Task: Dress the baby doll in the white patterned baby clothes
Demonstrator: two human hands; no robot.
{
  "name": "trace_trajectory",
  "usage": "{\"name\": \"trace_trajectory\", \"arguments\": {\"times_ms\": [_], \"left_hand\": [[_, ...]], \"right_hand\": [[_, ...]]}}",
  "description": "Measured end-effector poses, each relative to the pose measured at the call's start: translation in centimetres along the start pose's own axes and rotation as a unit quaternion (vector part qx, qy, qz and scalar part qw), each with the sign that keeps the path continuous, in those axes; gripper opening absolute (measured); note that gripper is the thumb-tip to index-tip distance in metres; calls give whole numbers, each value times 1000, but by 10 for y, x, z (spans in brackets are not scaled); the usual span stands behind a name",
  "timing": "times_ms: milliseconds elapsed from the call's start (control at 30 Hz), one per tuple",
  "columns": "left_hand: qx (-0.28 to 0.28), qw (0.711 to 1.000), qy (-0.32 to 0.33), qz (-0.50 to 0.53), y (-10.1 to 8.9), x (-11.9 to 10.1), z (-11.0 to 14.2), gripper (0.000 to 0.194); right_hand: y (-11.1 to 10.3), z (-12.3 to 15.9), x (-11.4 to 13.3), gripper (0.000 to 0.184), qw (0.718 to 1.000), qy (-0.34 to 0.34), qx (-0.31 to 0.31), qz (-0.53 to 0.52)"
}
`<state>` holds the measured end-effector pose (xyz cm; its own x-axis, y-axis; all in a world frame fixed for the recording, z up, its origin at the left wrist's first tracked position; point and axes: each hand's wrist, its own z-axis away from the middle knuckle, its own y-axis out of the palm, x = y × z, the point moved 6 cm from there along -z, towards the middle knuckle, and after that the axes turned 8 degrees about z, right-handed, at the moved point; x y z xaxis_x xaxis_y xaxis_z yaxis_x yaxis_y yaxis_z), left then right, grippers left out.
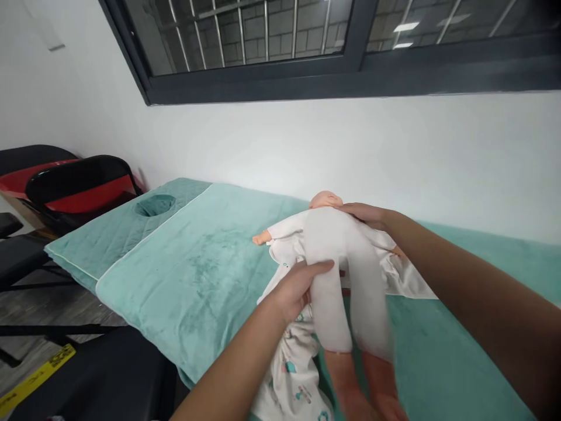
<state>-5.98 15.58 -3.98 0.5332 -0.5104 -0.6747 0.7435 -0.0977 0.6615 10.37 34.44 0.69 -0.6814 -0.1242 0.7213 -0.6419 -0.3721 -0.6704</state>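
Note:
A baby doll (326, 240) with a white cloth body and skin-toned plastic head, hands and lower legs is in front of me, its legs towards me. My left hand (300, 289) is closed around the doll's thigh on the left, thumb on top and fingers passing beneath. At the far end, my right hand (366, 214) holds the doll at its shoulder beside the head; some fingers are hidden behind it. Under and beside the doll lies a white printed baby garment (291, 374), rumpled, with a sleeve-like part spread to the right.
A teal padded cover (197, 263) spreads over the bed, which has a round face hole (155, 205) at its left end. Black and red folding chairs (87, 187) stand at the left. A dark seat (100, 374) with a yellow label is at the lower left. The white wall (245, 146) runs behind.

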Motion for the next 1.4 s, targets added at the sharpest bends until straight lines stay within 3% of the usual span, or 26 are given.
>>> {"name": "trace_trajectory", "arguments": {"times_ms": [67,133,233,367,433,533,667,733,833,900,967,1033,1100,1133,1167,1200,1300,1333,1400], "left_hand": [[2,1000,0,1,-9,-27,9,43],[5,1000,-4,-1,-26,-55,19,41],[-8,1000,4,-9,-64,-94,29,39],[-67,996,16,-64,-120,-136,39,43],[-113,987,38,-105,-145,-156,42,44],[-190,966,92,-151,-175,-185,43,40],[-169,973,29,-153,-198,-191,29,49],[-163,975,3,-152,-207,-189,22,51],[-169,967,14,-188,-218,-189,17,51],[-217,937,52,-267,-222,-194,18,52],[-316,860,122,-382,-221,-205,27,55],[-398,763,201,-467,-205,-212,42,57],[-417,686,272,-531,-174,-208,56,51],[-402,667,281,-561,-157,-200,60,44],[-374,660,272,-592,-139,-189,62,36],[-326,671,247,-618,-122,-173,62,33],[-110,763,133,-623,-77,-111,58,37],[-54,777,126,-614,-63,-93,58,36],[-7,774,151,-615,-42,-69,57,32]], "right_hand": [[9,-9,19,48,993,5,96,-61],[17,-24,40,49,985,16,146,-86],[31,-53,76,47,989,-2,133,-67],[71,-96,126,46,983,-105,122,-86],[88,-120,138,51,983,-125,90,-100],[105,-155,143,59,988,-115,32,-101],[118,-186,147,62,986,-144,3,-87],[120,-194,146,61,986,-151,-10,-70],[121,-195,137,59,988,-146,-16,-39],[116,-189,121,55,991,-129,-14,13],[105,-175,96,56,992,-98,-14,77],[86,-151,65,59,989,-57,-22,132],[63,-118,32,60,981,-13,-39,190],[51,-99,16,60,976,6,-47,214],[41,-79,4,60,970,21,-53,236],[33,-58,-7,59,965,31,-54,255],[25,-1,-24,49,955,29,-40,292],[27,15,-25,45,954,19,-32,297],[35,45,-21,38,956,-12,-11,294]]}}
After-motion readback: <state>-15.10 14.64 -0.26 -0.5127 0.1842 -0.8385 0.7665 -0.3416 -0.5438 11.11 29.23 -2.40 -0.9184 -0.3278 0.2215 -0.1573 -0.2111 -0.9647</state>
